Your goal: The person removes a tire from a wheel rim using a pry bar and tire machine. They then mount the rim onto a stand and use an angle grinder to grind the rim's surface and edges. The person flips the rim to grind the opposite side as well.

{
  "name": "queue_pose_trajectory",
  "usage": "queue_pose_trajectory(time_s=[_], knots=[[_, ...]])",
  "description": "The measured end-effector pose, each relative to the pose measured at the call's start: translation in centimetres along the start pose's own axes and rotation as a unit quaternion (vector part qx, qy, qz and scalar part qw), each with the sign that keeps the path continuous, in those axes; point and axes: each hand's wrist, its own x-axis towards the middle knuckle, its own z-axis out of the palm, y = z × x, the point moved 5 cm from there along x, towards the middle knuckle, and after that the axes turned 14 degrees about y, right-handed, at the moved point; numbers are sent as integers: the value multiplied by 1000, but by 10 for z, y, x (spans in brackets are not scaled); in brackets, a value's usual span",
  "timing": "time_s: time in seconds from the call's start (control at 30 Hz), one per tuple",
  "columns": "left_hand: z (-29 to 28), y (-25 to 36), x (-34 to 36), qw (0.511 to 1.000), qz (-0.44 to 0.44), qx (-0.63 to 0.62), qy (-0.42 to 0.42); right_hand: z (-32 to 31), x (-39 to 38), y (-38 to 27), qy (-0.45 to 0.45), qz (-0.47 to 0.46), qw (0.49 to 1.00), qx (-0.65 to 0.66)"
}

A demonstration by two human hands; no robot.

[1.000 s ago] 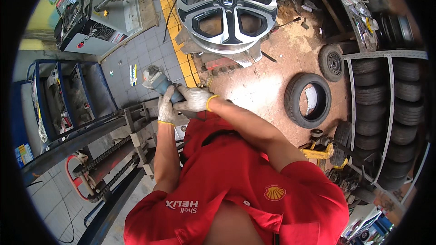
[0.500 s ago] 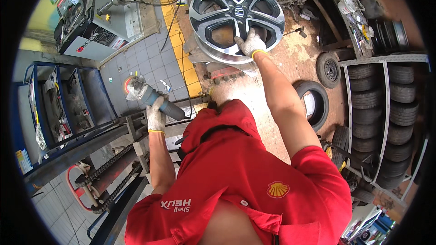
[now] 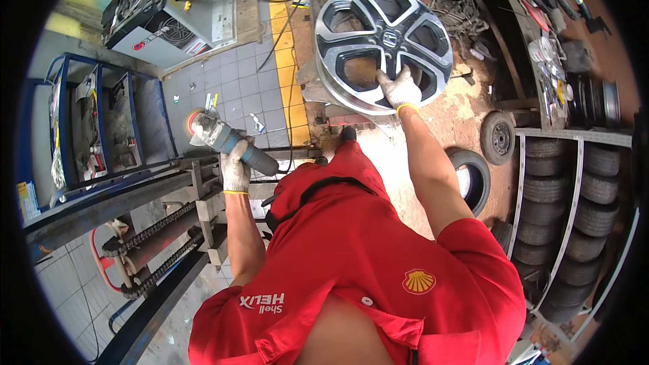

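My gloved left hand (image 3: 236, 167) is closed around the body of a blue-grey angle grinder (image 3: 230, 142). The grinder's disc end, with a guard around it, points up and left, away from me. Ahead to the right, a black and silver alloy wheel (image 3: 386, 61) lies face up on a low support. My gloved right hand (image 3: 401, 90) grips its near edge, the thumb on a spoke; some fingers are hidden in the opening between spokes. A dark cable runs near the grinder's rear end.
On the left are a grey machine with a shaft (image 3: 169, 20), a blue metal rack (image 3: 101, 118) and steel beams with a chain (image 3: 152, 230). On the right, a loose tire (image 3: 478, 182), a small steel wheel (image 3: 498, 136) and shelves of stacked tires (image 3: 544, 192) stand near a cluttered bench (image 3: 551, 88).
The view has shifted, so the wheel and surroundings sit farther right and lower. Both hands keep their holds; the grinder remains in nearly the same place in the picture.
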Motion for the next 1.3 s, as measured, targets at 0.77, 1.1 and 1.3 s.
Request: queue_pose_trajectory(time_s=[0.77, 1.1, 1.3], knots=[[-11, 109, 74, 997, 51, 12, 53, -2, -2, -21, 61, -8, 998, 35], [81, 118, 236, 988, 49, 133, -54, 0, 6, -28, 86, 1, 995, 59], [160, 134, 312, 972, 2, 173, -157, 7, 13, -27, 138, 14, 989, 43]])
